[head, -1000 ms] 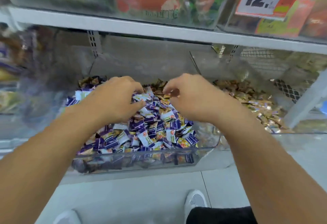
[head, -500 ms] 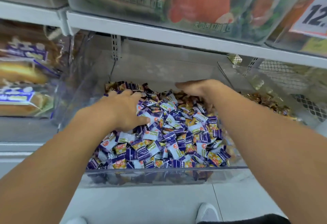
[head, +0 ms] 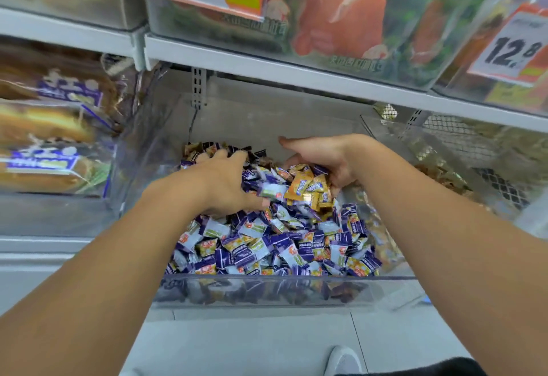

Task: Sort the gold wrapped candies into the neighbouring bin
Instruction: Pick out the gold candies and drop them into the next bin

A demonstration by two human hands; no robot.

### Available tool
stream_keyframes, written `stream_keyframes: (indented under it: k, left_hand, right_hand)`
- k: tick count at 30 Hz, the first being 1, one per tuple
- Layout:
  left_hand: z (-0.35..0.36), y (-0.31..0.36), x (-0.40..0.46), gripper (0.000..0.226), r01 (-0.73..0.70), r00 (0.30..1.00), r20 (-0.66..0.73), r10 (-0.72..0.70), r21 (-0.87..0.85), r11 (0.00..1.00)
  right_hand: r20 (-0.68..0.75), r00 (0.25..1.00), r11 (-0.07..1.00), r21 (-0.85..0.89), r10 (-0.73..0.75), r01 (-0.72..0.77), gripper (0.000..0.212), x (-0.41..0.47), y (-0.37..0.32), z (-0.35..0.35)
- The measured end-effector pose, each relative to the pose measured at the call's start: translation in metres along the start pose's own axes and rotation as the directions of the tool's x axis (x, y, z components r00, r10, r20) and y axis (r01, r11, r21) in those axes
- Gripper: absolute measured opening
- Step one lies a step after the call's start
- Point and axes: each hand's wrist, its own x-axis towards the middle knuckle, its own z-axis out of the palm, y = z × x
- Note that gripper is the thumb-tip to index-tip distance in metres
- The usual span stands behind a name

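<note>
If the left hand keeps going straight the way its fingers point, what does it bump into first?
Probably the gold wrapped candies at the back of the clear bin, just past the left hand's fingertips. Beyond them comes the bin's back wall, though depth is hard to judge.

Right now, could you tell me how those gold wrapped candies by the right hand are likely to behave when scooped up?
The gold wrapped candies look small and light, loosely heaped, so some may spill from the cupped right hand. Their glossy wrappers probably slide easily.
</note>
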Motion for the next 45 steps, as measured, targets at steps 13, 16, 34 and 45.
stream_keyframes:
  k: [13, 16, 34, 45]
  left_hand:
    - [0.006, 0.019, -0.021, 0.082, -0.251, 0.958, -0.166, 0.234, -0.09, 0.964]
    - [0.008, 0.021, -0.022, 0.075, -0.294, 0.945, -0.187, 0.267, -0.135, 0.946]
    - [0.02, 0.033, -0.005, 0.071, -0.335, 0.914, -0.252, 0.317, -0.029, 0.942]
    - [0.013, 0.027, -0.005, 0.032, -0.314, 0.906, -0.363, 0.217, -0.236, 0.92]
  right_hand:
    - [-0.159, 0.927, 0.915, 0.17, -0.34, 0.365, 0.066, -0.044, 0.05, 0.017]
    - [-0.15, 0.923, 0.916, 0.14, -0.356, 0.376, 0.061, -0.053, 0.057, 0.015]
    - [-0.19, 0.79, 0.687, -0.634, -0.582, 0.354, 0.046, -0.071, 0.072, 0.009]
    - [-0.182, 0.775, 0.721, -0.537, -0.606, 0.438, 0.015, -0.049, 0.077, 0.022]
